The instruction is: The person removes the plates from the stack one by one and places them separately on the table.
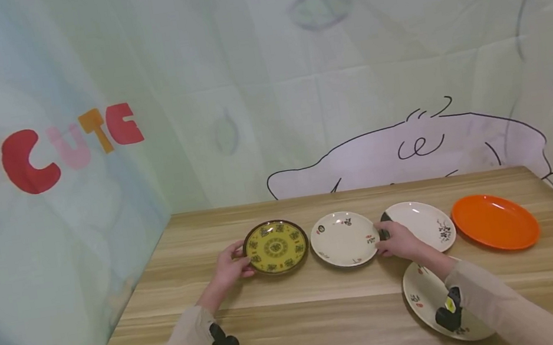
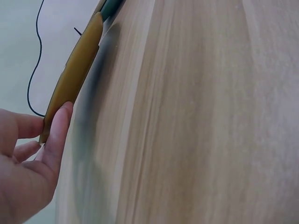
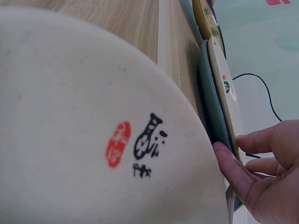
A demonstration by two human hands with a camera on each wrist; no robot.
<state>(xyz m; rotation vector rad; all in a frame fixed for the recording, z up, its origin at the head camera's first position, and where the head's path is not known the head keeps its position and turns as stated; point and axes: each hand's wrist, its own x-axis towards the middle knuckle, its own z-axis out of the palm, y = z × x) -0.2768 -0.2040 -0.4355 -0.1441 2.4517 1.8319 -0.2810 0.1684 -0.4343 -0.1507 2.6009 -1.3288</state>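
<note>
A mustard-yellow plate (image 1: 276, 247) with a dark rim and a patterned face is at the left end of a row of plates. My left hand (image 1: 229, 264) pinches its left edge between thumb and fingers, which the left wrist view shows from the side. Beside it is a round cream plate (image 1: 342, 240) with small black and red marks. At that plate's right edge my right hand (image 1: 398, 241) grips the rim, thumb on one side and fingers on the other. Something grey-green (image 3: 210, 93) shows beneath this rim in the right wrist view; whether underside or second plate, I cannot tell.
Right of my right hand lies a white plate (image 1: 420, 222) with a black edge patch, then an orange oval plate (image 1: 495, 222). Nearer, partly under my right forearm, is another cream plate (image 1: 424, 299). Behind the wooden table (image 1: 321, 327) hangs a printed backdrop (image 1: 220, 85).
</note>
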